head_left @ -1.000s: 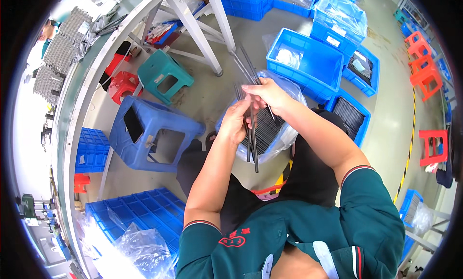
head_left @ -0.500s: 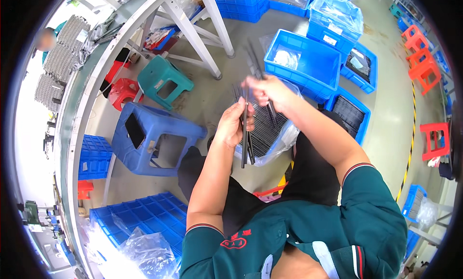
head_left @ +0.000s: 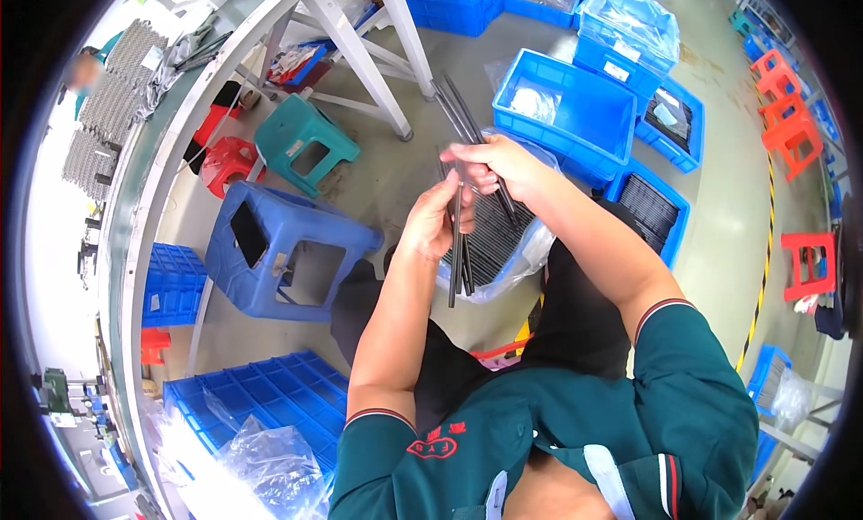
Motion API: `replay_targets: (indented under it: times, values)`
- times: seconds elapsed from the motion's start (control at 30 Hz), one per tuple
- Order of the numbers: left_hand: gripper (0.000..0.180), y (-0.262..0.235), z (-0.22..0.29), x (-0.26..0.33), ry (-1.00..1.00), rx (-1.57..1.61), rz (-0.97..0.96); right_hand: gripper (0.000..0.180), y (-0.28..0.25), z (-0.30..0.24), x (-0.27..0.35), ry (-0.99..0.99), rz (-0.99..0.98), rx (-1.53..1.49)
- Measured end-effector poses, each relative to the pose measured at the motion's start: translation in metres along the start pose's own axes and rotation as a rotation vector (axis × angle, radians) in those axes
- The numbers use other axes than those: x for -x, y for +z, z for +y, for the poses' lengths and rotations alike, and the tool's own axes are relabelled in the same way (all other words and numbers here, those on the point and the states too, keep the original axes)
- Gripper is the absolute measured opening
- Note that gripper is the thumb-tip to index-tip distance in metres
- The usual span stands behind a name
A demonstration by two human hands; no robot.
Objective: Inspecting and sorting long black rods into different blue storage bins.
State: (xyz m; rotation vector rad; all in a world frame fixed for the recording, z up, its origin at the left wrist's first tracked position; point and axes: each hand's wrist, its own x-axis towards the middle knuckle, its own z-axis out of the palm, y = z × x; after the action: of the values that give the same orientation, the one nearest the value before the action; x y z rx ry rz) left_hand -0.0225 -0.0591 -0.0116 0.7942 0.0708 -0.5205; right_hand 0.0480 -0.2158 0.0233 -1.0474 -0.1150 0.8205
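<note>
My left hand [head_left: 435,218] is closed around a few thin black rods [head_left: 455,273], which hang almost upright below the fingers. Close beside it, my right hand [head_left: 500,168] grips more dark rods [head_left: 460,111], slanted up to the left, their lower ends showing under the palm. The fingertips of both hands nearly meet, and a slight blur hides whether they touch. Beneath them, between my knees, stands a bin lined with clear plastic [head_left: 530,270], and many similar dark rods [head_left: 493,241] lie side by side in it.
A blue stool with a phone [head_left: 248,233] on it stands left, near a green stool [head_left: 306,142]. Blue crates [head_left: 562,115] are stacked ahead; one at right holds dark rods [head_left: 649,210]. A white-legged workbench [head_left: 360,66] runs along the left. Blue crates [head_left: 261,399] sit lower left.
The right hand's rods were blurred by motion and steeper; now they are sharper and tilt further left. Both hands keep their rods, and the left hand has barely moved.
</note>
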Motion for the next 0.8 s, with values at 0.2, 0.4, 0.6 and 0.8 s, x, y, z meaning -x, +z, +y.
replay_targets:
  times: [0.2,0.4,0.6,0.8]
  values:
    - [0.034,0.001,-0.006,-0.007,0.031,0.010,0.053,0.024,0.007,0.015,-0.009,-0.153,0.195,0.146]
    - [0.032,0.011,-0.006,-0.009,0.028,-0.074,0.130,0.024,0.003,0.008,-0.011,-0.216,0.264,0.120]
    - [0.031,0.017,-0.006,-0.004,0.065,0.007,0.113,0.024,0.002,0.004,-0.010,-0.158,0.111,-0.025]
    - [0.029,0.016,-0.003,-0.002,0.095,0.234,0.031,0.022,0.001,0.007,-0.012,-0.150,0.089,-0.043]
